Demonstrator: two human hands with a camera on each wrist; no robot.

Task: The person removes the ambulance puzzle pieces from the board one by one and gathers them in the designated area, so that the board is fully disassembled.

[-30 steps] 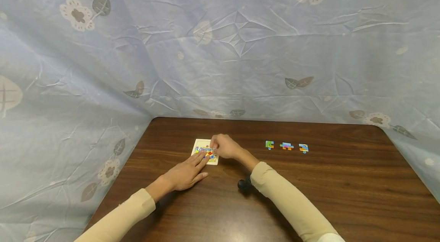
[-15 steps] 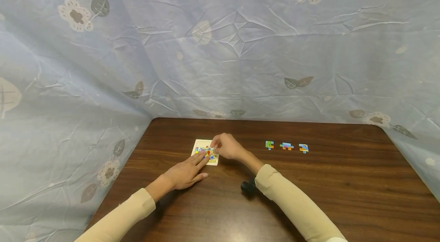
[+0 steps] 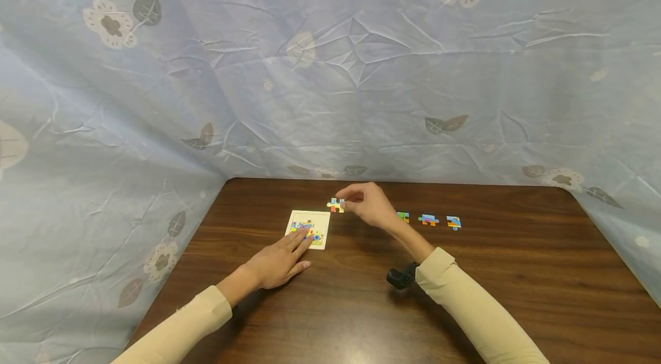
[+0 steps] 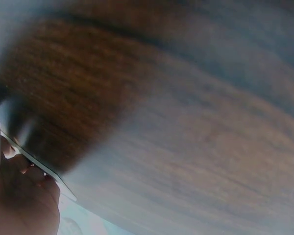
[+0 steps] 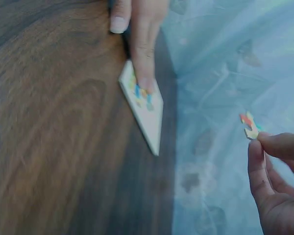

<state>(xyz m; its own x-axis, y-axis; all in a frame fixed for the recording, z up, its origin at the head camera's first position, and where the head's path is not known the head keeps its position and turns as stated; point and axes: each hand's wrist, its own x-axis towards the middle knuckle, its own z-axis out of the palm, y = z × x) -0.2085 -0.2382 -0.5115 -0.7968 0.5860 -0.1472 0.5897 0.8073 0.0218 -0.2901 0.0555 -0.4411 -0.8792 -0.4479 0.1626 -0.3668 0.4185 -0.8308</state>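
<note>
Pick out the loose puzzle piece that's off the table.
The piece pinched by the right hand; the other three loose pieces lie in a row on the table.

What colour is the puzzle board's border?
The border is cream; the head view shows it best.

The table (image 3: 516, 272) looks like smooth wood, glossy at 6 o'clock. The big sheet (image 3: 330, 123) at 12 o'clock is wrinkly and a bit shiny, cloth or plastic, hard to tell. The puzzle board (image 3: 321, 221) looks like matt wood. The sleeve (image 3: 472, 304) toward 5 o'clock is matt cloth.
</note>
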